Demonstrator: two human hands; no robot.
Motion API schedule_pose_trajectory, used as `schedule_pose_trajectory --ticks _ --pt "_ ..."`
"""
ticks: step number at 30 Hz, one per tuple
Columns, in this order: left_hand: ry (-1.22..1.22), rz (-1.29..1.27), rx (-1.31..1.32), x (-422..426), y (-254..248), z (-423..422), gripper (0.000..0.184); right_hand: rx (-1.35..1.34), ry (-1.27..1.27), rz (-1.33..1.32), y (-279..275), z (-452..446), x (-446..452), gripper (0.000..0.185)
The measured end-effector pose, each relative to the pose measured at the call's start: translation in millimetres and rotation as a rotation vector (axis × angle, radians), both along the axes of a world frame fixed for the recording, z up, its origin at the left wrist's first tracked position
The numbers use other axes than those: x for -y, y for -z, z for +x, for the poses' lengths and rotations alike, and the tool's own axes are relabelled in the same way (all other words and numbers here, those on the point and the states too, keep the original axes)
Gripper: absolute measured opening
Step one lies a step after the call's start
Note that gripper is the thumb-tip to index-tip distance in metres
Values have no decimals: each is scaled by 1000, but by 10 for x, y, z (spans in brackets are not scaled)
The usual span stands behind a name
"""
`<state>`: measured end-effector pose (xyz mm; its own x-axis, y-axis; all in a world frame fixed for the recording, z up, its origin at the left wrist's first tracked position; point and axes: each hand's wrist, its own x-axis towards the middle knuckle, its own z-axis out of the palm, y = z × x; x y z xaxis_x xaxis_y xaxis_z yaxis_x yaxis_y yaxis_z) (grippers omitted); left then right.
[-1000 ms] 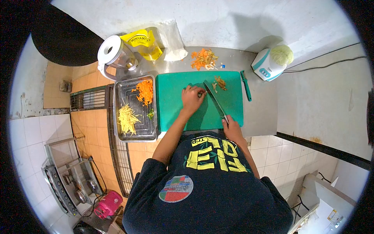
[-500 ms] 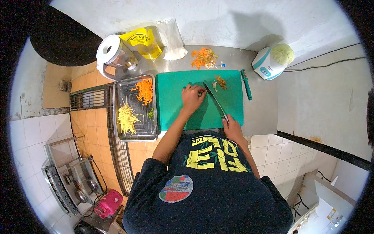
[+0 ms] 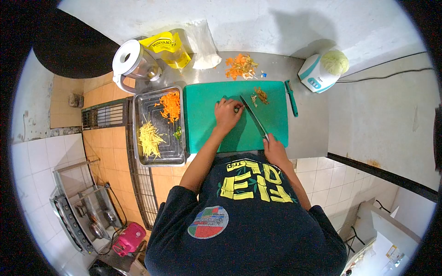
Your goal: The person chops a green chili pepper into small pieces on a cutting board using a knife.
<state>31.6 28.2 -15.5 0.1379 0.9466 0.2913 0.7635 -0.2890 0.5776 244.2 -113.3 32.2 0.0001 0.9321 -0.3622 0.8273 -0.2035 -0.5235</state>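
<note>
My right hand (image 3: 275, 149) is closed around the handle of a kitchen knife (image 3: 254, 117), whose blade points away from me across the green cutting board (image 3: 202, 101). On the board, my left hand (image 3: 227, 114) has its fingers curled over a small piece of food (image 3: 237, 109), too covered to name. The blade lies just right of those fingertips. Beyond the knife sit a few pale chopped bits (image 3: 253, 100) and a little heap of brownish scraps (image 3: 261, 95).
Left of the board, a metal tray (image 3: 160, 162) holds orange shreds (image 3: 171, 106), pale yellow strips (image 3: 150, 140) and green bits. A blender jug (image 3: 138, 64), yellow oil pouch (image 3: 172, 50) and peelings (image 3: 241, 66) stand behind. A peeler (image 3: 291, 99) and blender base with cabbage (image 3: 317, 76) are right.
Both hands and the knife stay nearly in place. The view has shifted very slightly.
</note>
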Motion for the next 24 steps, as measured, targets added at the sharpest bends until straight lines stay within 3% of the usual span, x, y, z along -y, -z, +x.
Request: schedule_pose_trajectory --ticks 24 --pt "42 49 39 27 15 -71 10 41 27 78 98 -107 -268 30"
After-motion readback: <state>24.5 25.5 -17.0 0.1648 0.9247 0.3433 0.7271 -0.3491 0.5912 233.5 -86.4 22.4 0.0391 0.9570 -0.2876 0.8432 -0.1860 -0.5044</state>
